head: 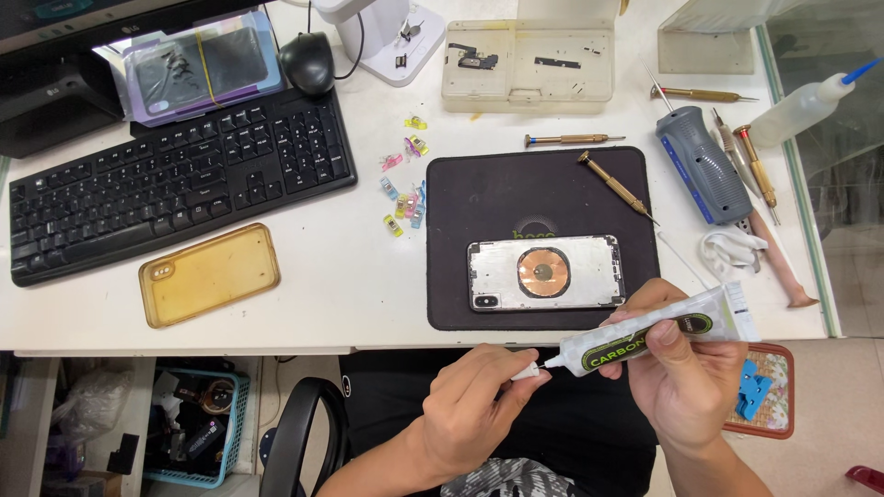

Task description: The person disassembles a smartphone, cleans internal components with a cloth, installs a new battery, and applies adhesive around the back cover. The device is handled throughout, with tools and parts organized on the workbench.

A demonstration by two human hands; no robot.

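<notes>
My right hand (pixel 680 373) grips a clear glue tube (pixel 654 333) with a dark label, held level just below the table's front edge. My left hand (pixel 479 405) pinches the small white cap (pixel 527 372) at the tube's thin nozzle tip. Just above both hands, an opened phone housing (pixel 545 273) with a copper coil in its middle lies face up on a black work mat (pixel 460 202).
A yellowed phone case (pixel 210 274) and a black keyboard (pixel 175 179) lie at the left. Small coloured clips (pixel 405 184) are scattered beside the mat. Brass-handled screwdrivers (pixel 615 186), a grey electric driver (pixel 704 166), a squeeze bottle (pixel 806 106) and a beige parts tray (pixel 527 64) sit behind and right.
</notes>
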